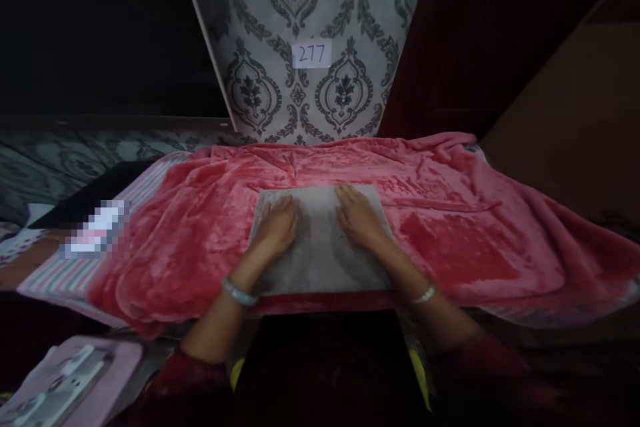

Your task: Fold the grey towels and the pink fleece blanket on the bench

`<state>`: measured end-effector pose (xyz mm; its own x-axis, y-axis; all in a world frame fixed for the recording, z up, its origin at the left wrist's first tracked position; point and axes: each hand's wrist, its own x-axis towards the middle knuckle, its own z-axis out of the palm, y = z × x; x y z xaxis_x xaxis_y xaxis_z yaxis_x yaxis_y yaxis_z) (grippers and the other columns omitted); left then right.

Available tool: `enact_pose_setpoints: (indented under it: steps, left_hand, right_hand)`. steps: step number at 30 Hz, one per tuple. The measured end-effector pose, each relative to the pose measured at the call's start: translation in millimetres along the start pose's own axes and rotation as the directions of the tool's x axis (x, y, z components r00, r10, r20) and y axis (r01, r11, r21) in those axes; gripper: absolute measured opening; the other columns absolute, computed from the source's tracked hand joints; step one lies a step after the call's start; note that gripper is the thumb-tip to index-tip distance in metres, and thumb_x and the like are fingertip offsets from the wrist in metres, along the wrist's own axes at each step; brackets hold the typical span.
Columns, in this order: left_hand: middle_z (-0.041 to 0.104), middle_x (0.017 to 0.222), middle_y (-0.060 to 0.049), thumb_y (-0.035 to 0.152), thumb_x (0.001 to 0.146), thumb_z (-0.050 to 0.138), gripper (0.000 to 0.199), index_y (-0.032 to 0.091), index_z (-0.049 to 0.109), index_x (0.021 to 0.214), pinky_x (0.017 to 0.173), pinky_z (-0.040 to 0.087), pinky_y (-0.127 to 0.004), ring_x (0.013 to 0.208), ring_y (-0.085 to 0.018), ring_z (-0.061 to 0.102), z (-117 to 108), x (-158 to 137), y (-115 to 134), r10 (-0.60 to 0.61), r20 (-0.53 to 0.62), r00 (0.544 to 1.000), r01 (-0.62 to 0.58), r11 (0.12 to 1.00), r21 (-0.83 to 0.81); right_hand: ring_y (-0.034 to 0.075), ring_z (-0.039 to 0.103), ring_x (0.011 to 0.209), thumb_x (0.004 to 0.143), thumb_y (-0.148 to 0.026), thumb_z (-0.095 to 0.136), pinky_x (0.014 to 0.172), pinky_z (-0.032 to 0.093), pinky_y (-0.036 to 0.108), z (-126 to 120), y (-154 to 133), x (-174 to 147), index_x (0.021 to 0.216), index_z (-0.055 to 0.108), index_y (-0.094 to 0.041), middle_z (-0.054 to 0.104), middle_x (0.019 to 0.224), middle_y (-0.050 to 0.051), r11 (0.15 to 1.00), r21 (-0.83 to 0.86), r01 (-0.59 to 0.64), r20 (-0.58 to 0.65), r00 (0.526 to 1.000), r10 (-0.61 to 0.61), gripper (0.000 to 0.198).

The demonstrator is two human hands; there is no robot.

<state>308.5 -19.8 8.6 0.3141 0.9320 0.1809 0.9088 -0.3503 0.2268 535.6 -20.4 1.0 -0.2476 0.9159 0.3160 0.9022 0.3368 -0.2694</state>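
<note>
Towel (pixel 320 260) — under both palms | left hand (pixel 277 227) flat, released | right hand (pixel 357 217) same

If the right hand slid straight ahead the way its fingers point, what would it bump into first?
The right hand lies flat on the grey cloth, fingers pointing up and slightly left. Going on, it would slide off the cloth's far edge onto the pink blanket first. Beyond that stands the patterned wall, though depth is hard to judge.
</note>
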Motion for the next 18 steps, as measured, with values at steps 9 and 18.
enact_pose_setpoints:
  steps: [9, 18]
  left_hand:
    - [0.063, 0.141, -0.018, 0.019, 0.100, 0.031, 0.046, 0.012, 0.064, 0.131, 0.118, 0.035, -0.056, 0.139, -0.029, 0.051, 20.1, 60.5, -22.1, -0.253, -0.100, 0.962, 0.252, 0.967, -0.026]
    - [0.053, 0.152, -0.018, 0.024, 0.100, 0.031, 0.051, 0.012, 0.053, 0.144, 0.119, 0.031, -0.059, 0.146, -0.032, 0.041, 35.5, 55.5, -30.8, -0.193, -0.093, 0.977, 0.201, 0.975, 0.096]
  right_hand:
    - [0.024, 0.031, 0.152, 0.103, -0.021, 0.027, 0.123, 0.022, 0.049, 64.6, -78.7, 85.6, 0.155, 0.042, -0.011, 0.038, 0.163, 0.015, 0.994, 0.003, 0.106, 0.215, 0.971, -0.104, 0.055]
    - [0.030, 0.032, 0.151, 0.105, -0.047, 0.035, 0.123, 0.019, 0.051, 48.0, 16.2, 62.0, 0.157, 0.040, -0.011, 0.039, 0.163, 0.017, 0.976, -0.155, -0.152, 0.156, 0.972, 0.176, 0.063]
